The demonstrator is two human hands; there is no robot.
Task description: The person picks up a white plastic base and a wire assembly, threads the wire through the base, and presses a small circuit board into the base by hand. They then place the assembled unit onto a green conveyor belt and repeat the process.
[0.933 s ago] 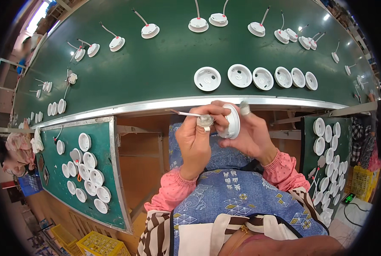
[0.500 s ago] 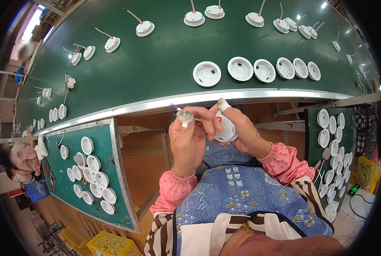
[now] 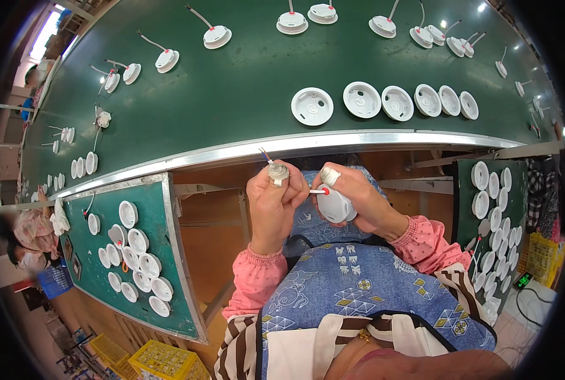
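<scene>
My right hand is closed round a white round plastic housing with a red grommet near its top. A pale cable runs out of the grommet toward my left hand. That hand is closed on the cable, its thumb pressed against the curled fingers. Thin coloured wire ends stick up past the left thumb. Pale tape wraps both thumbs. The two hands are a short way apart above my lap, near the table's metal edge.
Several white housings sit open side up along the green table. Farther back are others with cables attached. More housings lie on the left side table and the right one. Yellow crates stand below.
My left hand has drawn away from the housing to the left, so the cable now shows between the hands. My right hand and the housing have lowered slightly.
</scene>
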